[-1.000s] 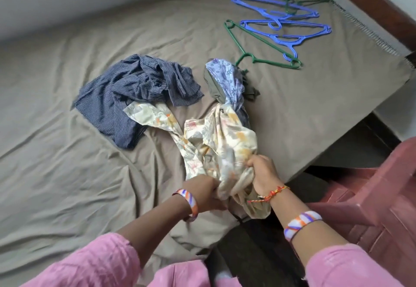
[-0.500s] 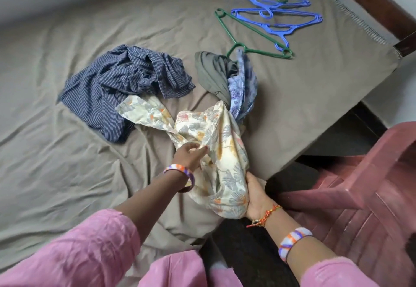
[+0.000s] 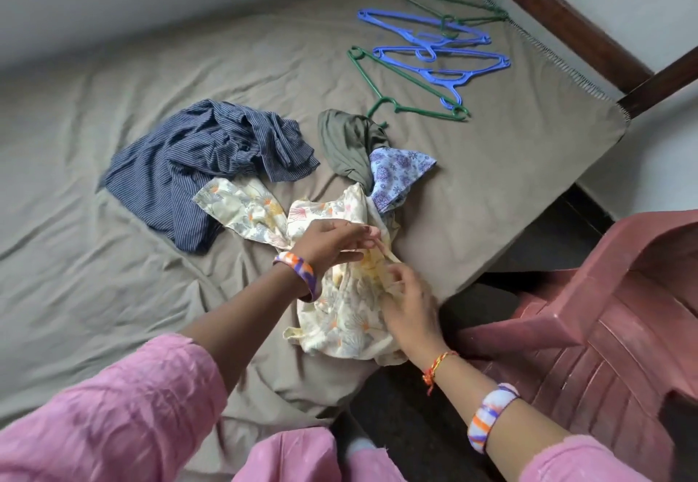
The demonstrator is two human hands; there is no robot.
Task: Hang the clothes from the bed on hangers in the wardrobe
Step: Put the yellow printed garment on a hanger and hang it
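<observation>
A cream floral garment [image 3: 340, 315] lies bunched at the bed's near corner. My left hand [image 3: 328, 241] pinches a fold of it from the left. My right hand [image 3: 409, 304] holds the same cloth from the right, fingers curled into it. Behind it lie a crumpled navy striped shirt [image 3: 196, 164], an olive garment [image 3: 343, 141] and a blue flowered cloth [image 3: 396, 175]. Several hangers lie at the bed's far right: a green one [image 3: 400, 92], two blue ones [image 3: 442, 65] and another green one [image 3: 449, 5].
The bed has a wrinkled taupe sheet [image 3: 113, 273]. A reddish plastic chair [image 3: 612, 311] stands close on the right, beside the bed's corner. A dark wooden bed frame [image 3: 566, 16] runs along the far right edge, with a pale wall behind.
Both hands moved up on the floral garment: the left hand went right to a fold near its top, the right hand rose from its lower edge. The blue flowered cloth fell open to the right.
</observation>
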